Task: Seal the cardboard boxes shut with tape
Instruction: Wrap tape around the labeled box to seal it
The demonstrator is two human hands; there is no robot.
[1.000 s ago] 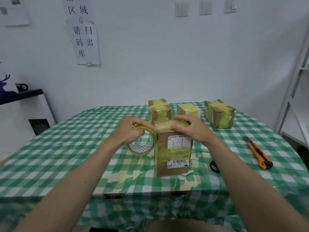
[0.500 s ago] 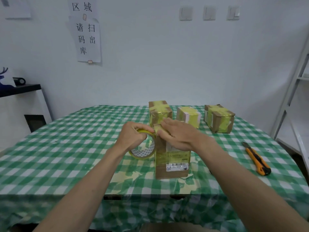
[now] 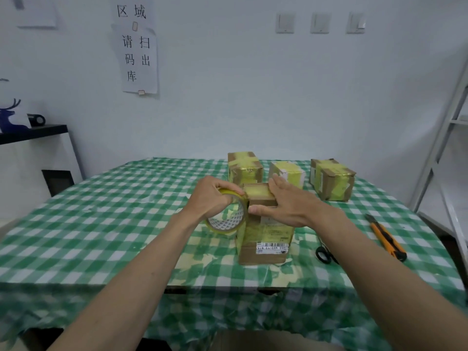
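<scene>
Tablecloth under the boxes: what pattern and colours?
Green and white check, on the tablecloth, seen from the head view.

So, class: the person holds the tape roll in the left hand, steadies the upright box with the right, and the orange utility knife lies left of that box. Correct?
Not quite. In the head view the left hand does hold the tape roll and the right hand steadies the box, but the utility knife lies to its right.

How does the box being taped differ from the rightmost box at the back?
The near box stands tall on end; the rightmost back box sits low and squat. The near box is touched by both hands, right hand and left hand with the tape roll; the back box stands untouched. Both carry yellow tape.
</scene>
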